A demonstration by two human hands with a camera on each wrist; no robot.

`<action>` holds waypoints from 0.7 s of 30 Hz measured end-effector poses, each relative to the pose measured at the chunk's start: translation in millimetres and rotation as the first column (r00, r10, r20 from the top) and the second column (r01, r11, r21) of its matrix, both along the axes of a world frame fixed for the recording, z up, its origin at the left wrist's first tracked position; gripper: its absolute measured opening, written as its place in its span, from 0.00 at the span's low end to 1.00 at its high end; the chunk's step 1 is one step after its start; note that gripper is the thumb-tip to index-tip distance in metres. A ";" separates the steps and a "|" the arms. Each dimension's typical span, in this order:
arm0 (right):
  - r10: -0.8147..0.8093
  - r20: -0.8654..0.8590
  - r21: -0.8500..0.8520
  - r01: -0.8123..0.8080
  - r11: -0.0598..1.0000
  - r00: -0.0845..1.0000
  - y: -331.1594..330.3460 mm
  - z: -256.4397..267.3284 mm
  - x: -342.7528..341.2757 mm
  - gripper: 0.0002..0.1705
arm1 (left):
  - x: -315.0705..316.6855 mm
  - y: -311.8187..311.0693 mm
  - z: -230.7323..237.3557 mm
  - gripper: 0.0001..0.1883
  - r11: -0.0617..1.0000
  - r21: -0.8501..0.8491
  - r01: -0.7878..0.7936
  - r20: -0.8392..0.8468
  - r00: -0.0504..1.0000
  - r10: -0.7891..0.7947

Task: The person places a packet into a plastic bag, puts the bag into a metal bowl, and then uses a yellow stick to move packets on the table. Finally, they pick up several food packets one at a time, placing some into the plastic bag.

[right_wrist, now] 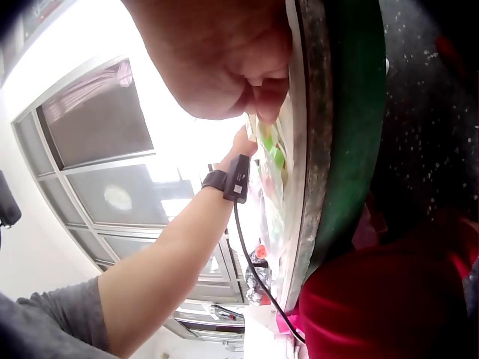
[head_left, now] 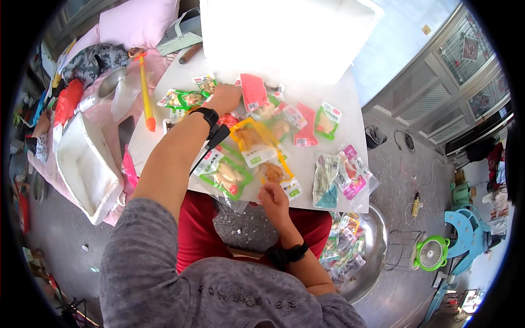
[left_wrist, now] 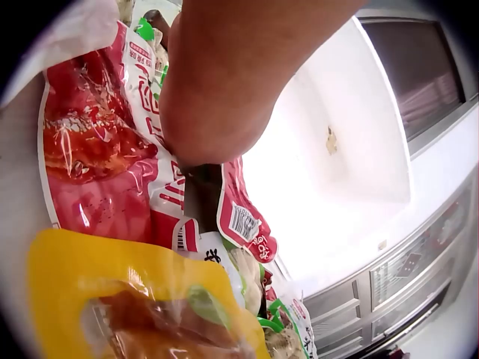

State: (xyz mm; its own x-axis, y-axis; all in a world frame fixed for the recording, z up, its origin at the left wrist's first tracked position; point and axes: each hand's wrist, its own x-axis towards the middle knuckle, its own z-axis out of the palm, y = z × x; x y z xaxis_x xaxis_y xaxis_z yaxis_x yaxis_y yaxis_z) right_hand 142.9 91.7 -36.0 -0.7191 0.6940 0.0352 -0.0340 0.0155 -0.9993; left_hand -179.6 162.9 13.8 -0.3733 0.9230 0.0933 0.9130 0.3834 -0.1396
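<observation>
My left hand (head_left: 225, 98) reaches over the packets toward the far side of the white table (head_left: 350, 117). Its fingers are hidden in the head view, and in the left wrist view they go out of sight behind a red packet (left_wrist: 97, 134). Just right of it lies a flat pink packet (head_left: 253, 92). Near the table's front edge, my right hand (head_left: 273, 202) is loosely curled beside a yellow-edged food packet (head_left: 272, 170). Another yellow-edged packet (head_left: 254, 142) lies above that one. A green-edged packet (head_left: 225, 175) lies to the left, under the forearm's strap and cable.
A large white foam box (head_left: 284, 41) stands at the table's back. More packets (head_left: 328, 120) spread to the right, including a silvery one (head_left: 326, 177). A metal basin (head_left: 374, 257) with several packets sits lower right. A foam lid or tray (head_left: 87, 164) is at left.
</observation>
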 end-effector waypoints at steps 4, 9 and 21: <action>-0.015 0.002 0.024 0.015 1.000 1.000 -1.3 2.4 -0.5 0.06 | 13.7 -5.0 16.2 0.08 0.997 -0.047 0.069 -0.162 0.984 -0.076; -0.018 0.019 -0.049 0.019 0.999 1.000 -2.1 5.8 0.1 0.06 | 29.0 -23.5 42.9 0.07 0.988 -0.024 0.151 -0.214 0.965 -0.152; -0.035 -0.033 0.068 0.037 0.997 0.999 -0.6 0.3 -0.4 0.07 | 59.6 -125.1 45.5 0.09 0.797 0.523 -0.303 0.624 0.773 -0.116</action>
